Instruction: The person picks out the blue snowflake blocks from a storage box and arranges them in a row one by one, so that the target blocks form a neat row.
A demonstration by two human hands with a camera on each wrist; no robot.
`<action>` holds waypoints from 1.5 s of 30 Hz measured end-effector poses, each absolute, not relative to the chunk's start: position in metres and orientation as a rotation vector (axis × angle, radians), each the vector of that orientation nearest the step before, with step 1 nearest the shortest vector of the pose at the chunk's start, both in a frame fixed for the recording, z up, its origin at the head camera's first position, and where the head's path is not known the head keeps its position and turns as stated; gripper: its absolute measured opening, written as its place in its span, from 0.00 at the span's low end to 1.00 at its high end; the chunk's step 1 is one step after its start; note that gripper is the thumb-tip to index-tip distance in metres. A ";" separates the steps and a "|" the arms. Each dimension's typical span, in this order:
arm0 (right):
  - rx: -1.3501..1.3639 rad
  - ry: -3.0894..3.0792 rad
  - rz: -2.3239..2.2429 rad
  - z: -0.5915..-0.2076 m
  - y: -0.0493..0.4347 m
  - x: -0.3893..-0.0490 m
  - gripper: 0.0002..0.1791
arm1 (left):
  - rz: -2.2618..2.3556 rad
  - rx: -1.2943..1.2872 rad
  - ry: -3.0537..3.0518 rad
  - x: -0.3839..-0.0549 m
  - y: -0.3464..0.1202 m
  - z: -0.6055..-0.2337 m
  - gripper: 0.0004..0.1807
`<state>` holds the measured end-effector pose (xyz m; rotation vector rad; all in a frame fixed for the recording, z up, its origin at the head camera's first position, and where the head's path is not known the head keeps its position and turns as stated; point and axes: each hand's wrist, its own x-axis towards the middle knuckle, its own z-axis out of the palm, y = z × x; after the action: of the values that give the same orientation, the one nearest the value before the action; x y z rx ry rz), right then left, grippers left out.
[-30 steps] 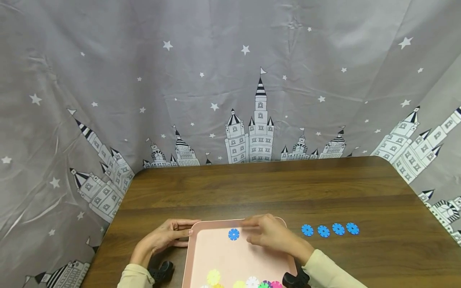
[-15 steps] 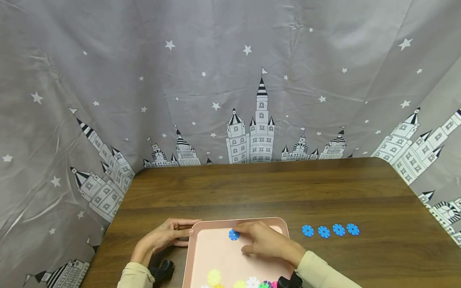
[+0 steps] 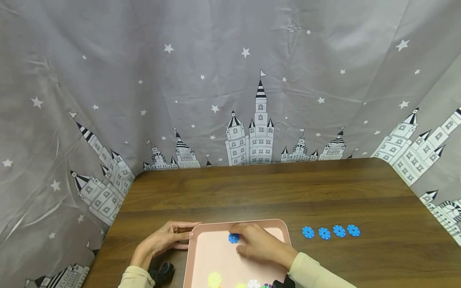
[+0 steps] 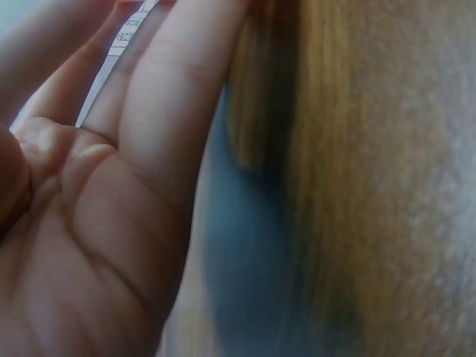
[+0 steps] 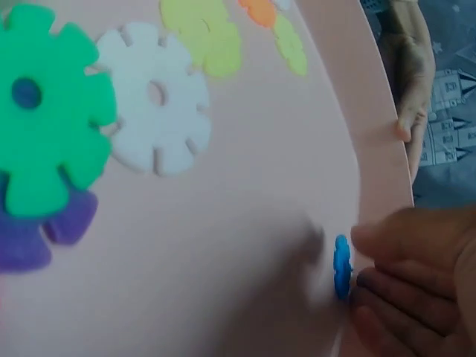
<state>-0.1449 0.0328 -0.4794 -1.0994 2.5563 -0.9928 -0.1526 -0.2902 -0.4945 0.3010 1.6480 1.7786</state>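
Note:
In the head view a blue notched plastic disc (image 3: 233, 239) lies in the pink tray (image 3: 192, 256) near its far wall. My right hand (image 3: 260, 245) reaches over the tray, its index fingertip overlapping the disc's upper edge and its thumb apart from it. In the right wrist view the blue disc (image 5: 342, 269) shows nearly edge-on, right at the fingertips of that hand (image 5: 420, 279). My left hand (image 3: 162, 240) is at the tray's far left corner, thumb against the rim and fingers stretched along the outside. The left wrist view shows its palm (image 4: 97, 223) and extended fingers.
Several blue discs (image 3: 324, 233) lie in a row on the wooden table (image 3: 252, 192) right of the tray. At the tray's near end are green (image 5: 59, 134), white (image 5: 156, 141), purple (image 5: 71, 223), yellow (image 5: 204, 37) and orange (image 5: 258, 10) discs. A grey castle-print curtain (image 3: 173, 92) hangs behind.
My right hand has moved left across the tray, and its index finger now overlaps the blue disc. The left hand and the row of blue discs have stayed in place.

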 end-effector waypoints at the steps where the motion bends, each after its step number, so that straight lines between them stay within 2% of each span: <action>1: -1.099 2.566 -0.996 -0.479 0.032 -0.144 0.21 | 1.779 0.300 1.649 -0.152 -0.290 -0.495 0.23; 10: -1.135 2.662 -0.892 -0.483 0.022 -0.143 0.18 | 1.787 0.298 1.645 -0.151 -0.289 -0.494 0.22; 20: -1.177 2.747 -0.892 -0.489 0.016 -0.144 0.08 | 1.779 0.307 1.654 -0.152 -0.289 -0.494 0.22; 34: -1.160 2.716 -0.921 -0.488 0.019 -0.140 0.12 | 1.791 0.322 1.641 -0.151 -0.287 -0.494 0.23; 45: -1.123 2.770 -0.967 -0.473 0.053 -0.144 0.13 | 1.783 0.284 1.668 -0.149 -0.288 -0.491 0.22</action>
<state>-0.1436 0.0528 -0.4731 -1.1231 2.7703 -0.9674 -0.1492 -0.2881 -0.4909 0.2844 1.6678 1.7830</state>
